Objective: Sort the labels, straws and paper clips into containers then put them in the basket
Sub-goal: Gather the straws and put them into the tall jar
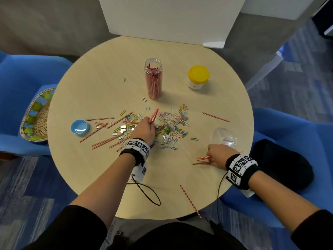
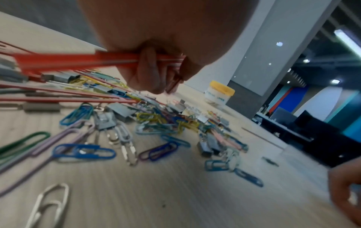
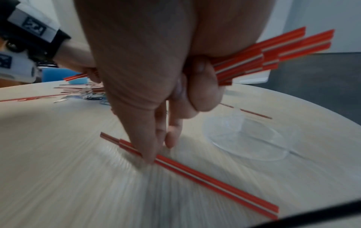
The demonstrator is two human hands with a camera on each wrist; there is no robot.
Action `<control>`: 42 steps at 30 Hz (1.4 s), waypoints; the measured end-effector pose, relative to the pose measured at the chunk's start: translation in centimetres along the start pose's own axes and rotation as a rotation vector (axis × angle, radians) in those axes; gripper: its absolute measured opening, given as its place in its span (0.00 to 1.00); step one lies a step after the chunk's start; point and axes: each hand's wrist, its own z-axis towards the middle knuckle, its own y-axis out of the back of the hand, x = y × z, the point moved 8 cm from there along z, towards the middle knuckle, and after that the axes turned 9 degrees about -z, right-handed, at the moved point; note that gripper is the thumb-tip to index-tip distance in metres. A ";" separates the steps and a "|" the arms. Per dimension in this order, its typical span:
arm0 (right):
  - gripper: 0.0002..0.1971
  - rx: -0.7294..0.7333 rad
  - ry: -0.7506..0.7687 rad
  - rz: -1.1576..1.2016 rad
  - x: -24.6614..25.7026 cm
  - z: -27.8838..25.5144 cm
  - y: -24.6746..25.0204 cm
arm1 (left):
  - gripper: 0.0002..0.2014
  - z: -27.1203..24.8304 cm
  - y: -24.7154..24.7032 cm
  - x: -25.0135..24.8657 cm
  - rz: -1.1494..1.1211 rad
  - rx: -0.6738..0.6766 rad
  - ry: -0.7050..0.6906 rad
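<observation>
A heap of coloured paper clips (image 1: 169,127) and small silver labels (image 1: 123,130) lies mid-table, mixed with red-and-white straws (image 1: 100,141). My left hand (image 1: 144,129) hovers over the heap, gripping a bunch of straws (image 1: 154,115) (image 2: 78,60). My right hand (image 1: 218,155) near the table's right edge grips another bunch of straws (image 3: 273,52) in its curled fingers, while thumb and forefinger touch one straw (image 3: 195,174) lying on the table. A tall clear jar (image 1: 153,78) at the back holds many straws.
A yellow-lidded jar (image 1: 198,77) stands back right. A blue lid (image 1: 79,127) lies left, a clear lid (image 1: 224,137) near my right hand. A woven basket (image 1: 36,116) sits on the blue chair at left. Loose straws (image 1: 215,117) (image 1: 191,202) lie right and near the front.
</observation>
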 end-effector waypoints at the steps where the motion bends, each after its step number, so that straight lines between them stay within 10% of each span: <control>1: 0.08 -0.018 0.035 -0.030 0.4 0.2 0.2 | 0.11 -0.1 -0.1 -0.2 -0.073 0.028 -0.020; 10: 0.12 -0.061 0.042 0.142 0.4 1.4 1.0 | 0.07 -6.5 -3.4 -1.9 -0.668 0.463 -0.013; 14: 0.18 -0.077 0.001 0.260 0.2 1.8 1.0 | 0.17 -10.0 -5.1 -2.2 -0.058 0.572 -0.286; 19: 0.03 -0.086 0.011 0.332 0.4 2.8 1.2 | 0.23 -14.5 -10.0 -3.0 0.430 0.782 -0.620; 35: 0.13 -0.274 -0.200 1.175 -7.0 5.1 7.8 | 0.16 -15.9 -14.0 -4.3 0.547 0.932 -0.574; 42: 0.06 -0.338 -0.503 0.480 -11.3 8.3 9.8 | 0.12 -12.8 -9.8 -3.2 0.658 0.758 -0.372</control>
